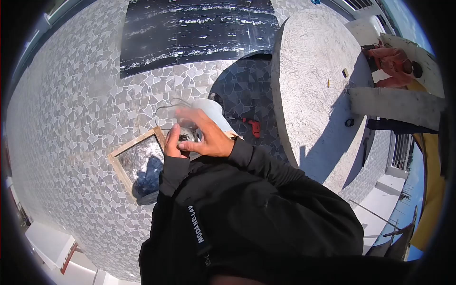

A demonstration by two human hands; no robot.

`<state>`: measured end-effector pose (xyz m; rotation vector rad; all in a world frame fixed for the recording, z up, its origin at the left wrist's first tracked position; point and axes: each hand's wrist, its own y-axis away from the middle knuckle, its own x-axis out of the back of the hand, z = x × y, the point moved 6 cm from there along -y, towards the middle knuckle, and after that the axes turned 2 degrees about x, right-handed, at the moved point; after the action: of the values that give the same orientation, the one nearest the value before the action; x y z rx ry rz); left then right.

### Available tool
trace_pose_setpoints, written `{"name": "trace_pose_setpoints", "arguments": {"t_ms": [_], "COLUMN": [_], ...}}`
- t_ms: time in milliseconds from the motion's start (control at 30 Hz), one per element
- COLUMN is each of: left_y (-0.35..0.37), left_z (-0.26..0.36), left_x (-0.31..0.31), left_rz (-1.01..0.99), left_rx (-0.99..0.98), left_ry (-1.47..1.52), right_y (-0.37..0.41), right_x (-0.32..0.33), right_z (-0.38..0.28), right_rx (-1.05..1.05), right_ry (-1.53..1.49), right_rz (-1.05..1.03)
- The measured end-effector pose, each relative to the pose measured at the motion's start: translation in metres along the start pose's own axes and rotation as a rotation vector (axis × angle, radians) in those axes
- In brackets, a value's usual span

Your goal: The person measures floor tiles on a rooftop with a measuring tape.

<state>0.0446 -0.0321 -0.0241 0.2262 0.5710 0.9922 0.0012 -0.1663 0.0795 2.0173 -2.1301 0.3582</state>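
My left hand [173,141] and my right hand [209,135] are closed around a small grey, rounded object [186,136] with a dark square recess on its top. Its kind is hard to make out, since fingers cover much of its sides. The left fingers press on its left side, while the right thumb lies across its near edge. The right fingertips are blurred. A thin grey cord [156,117] loops just beyond the hands; where it ends is hidden. Beside my left hand lies a wooden frame [119,169] around a shiny, silvery surface.
A red power drill [252,127] lies on the stone-patterned floor [80,118]. Dark marbled panels [204,31] lie farther ahead. To the right rises a curved, rough concrete slab [313,52] with small items on it. A person in orange clothing [392,64] is beyond it.
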Motion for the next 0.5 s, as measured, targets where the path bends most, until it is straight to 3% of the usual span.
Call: {"name": "trace_pose_setpoints", "arguments": {"t_ms": [33, 67, 133, 167, 200, 233, 300, 367, 400, 433, 500], "left_y": [0.007, 0.011, -0.026, -0.055, -0.084, -0.096, -0.134, -0.190, -0.207, -0.222, -0.243], "left_z": [0.011, 0.028, 0.075, 0.098, 0.108, 0.140, 0.174, 0.173, 0.184, 0.188, 0.202], "left_x": [-0.011, -0.014, 0.020, 0.026, 0.029, 0.034, 0.072, 0.144, 0.167, 0.186, 0.207], "left_rz": [0.073, 0.178, 0.269, 0.294, 0.218, 0.348, 0.473, 0.368, 0.368, 0.260, 0.149], "left_rx": [0.217, 0.160, -0.152, -0.254, -0.400, -0.602, -0.808, -0.413, -0.418, -0.264, -0.077], "left_ry": [0.546, 0.540, -0.076, -0.171, -0.309, -0.718, -1.068, -0.634, -0.643, -0.198, 0.224], "right_y": [-0.007, -0.013, -0.069, -0.103, -0.135, -0.165, -0.239, -0.314, -0.347, -0.374, -0.415], "right_x": [-0.004, -0.013, -0.056, -0.065, -0.063, -0.068, -0.071, -0.051, -0.039, -0.035, -0.029], "right_z": [0.016, 0.036, 0.052, 0.042, 0.050, 0.058, 0.074, 0.071, 0.068, 0.050, 0.020], "right_rx": [-0.054, -0.171, -0.513, -0.618, -0.647, -0.689, -0.513, 0.153, 0.159, 0.248, 0.320], "right_ry": [-0.162, -0.202, -0.921, -1.353, -1.324, -1.309, -1.087, -0.124, -0.130, -0.058, -0.006], "right_rz": [0.089, 0.114, 0.070, -0.034, -0.075, -0.119, -0.149, 0.012, 0.017, -0.058, -0.114]}}
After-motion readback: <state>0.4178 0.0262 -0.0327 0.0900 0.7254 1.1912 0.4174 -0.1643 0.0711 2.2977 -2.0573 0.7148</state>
